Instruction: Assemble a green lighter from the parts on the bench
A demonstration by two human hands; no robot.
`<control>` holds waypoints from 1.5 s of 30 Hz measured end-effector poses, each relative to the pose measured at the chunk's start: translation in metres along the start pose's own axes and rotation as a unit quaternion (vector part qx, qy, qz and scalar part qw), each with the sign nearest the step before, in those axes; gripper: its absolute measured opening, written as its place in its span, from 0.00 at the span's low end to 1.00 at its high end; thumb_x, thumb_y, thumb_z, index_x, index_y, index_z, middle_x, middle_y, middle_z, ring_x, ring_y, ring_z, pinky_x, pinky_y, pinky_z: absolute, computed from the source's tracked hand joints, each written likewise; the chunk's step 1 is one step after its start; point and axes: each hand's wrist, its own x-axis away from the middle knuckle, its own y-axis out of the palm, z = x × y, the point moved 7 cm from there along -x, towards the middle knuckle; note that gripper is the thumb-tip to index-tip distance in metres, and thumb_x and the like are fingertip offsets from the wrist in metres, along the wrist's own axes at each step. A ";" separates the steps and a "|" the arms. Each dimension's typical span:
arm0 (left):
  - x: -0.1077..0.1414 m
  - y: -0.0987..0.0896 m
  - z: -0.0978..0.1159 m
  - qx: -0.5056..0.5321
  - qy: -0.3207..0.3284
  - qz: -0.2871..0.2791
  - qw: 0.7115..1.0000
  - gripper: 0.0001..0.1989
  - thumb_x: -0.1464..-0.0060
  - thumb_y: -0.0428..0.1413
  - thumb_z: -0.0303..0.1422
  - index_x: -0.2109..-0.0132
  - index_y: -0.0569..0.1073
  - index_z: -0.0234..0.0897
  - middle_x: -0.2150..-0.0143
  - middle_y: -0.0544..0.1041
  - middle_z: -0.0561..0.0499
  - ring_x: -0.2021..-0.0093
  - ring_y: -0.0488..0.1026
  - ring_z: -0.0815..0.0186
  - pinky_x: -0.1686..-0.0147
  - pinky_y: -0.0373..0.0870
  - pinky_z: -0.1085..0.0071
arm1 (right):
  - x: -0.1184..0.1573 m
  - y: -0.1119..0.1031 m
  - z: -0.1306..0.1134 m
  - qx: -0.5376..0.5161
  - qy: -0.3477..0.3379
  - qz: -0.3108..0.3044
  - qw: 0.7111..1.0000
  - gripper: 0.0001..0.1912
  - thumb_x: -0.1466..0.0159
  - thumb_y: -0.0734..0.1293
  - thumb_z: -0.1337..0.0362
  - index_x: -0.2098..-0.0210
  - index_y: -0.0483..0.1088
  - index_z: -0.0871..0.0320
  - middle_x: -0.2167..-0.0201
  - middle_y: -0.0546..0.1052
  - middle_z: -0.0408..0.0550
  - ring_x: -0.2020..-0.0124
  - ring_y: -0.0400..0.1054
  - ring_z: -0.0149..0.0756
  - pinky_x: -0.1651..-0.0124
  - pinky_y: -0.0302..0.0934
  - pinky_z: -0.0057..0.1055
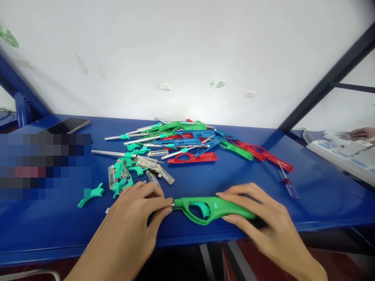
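Note:
A green lighter [216, 207] with a teal trigger lies lengthwise near the front edge of the blue table. My left hand [140, 214] pinches its metal tube at the left end, and the fingertips hide most of that tube. Around the rear of the green handle, the fingers and thumb of my right hand [260, 218] are closed. Left of centre are teal triggers [93, 194] and clear fuel tanks [166, 175]. Behind them is a pile of green, blue and red shells, among them a red shell [205, 157], with several metal tubes [140, 140].
A screwdriver [290, 189] lies at the right of the blue table [234, 175]. A phone [68, 125] is at the back left, near a blurred-out patch. Beyond the right-hand frame, another person's hand [363, 134] shows near white parts. A white wall stands behind.

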 end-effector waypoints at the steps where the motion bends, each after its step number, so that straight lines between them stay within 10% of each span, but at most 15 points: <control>1: 0.001 0.000 0.000 0.001 0.003 -0.001 1.000 0.15 0.29 0.54 0.35 0.59 0.86 0.51 0.60 0.82 0.52 0.59 0.79 0.55 0.57 0.75 0.57 | 0.000 0.000 0.000 0.000 -0.001 0.000 1.000 0.15 0.26 0.73 0.57 0.40 0.80 0.43 0.52 0.84 0.45 0.55 0.80 0.40 0.52 0.77 0.34; 24: 0.007 -0.003 0.003 -0.044 0.028 0.027 0.998 0.17 0.23 0.51 0.41 0.41 0.82 0.50 0.51 0.85 0.48 0.51 0.84 0.51 0.47 0.83 0.47 | -0.001 0.005 -0.002 0.025 0.000 -0.032 0.999 0.14 0.25 0.72 0.57 0.40 0.78 0.42 0.50 0.83 0.43 0.53 0.80 0.41 0.50 0.75 0.36; 45: -0.001 -0.004 0.022 0.023 0.097 0.056 0.993 0.12 0.23 0.53 0.34 0.50 0.81 0.48 0.54 0.84 0.56 0.54 0.81 0.61 0.51 0.76 0.62 | 0.000 0.006 0.000 -0.008 0.015 -0.044 0.999 0.14 0.25 0.73 0.59 0.40 0.77 0.42 0.50 0.82 0.42 0.51 0.77 0.39 0.48 0.72 0.35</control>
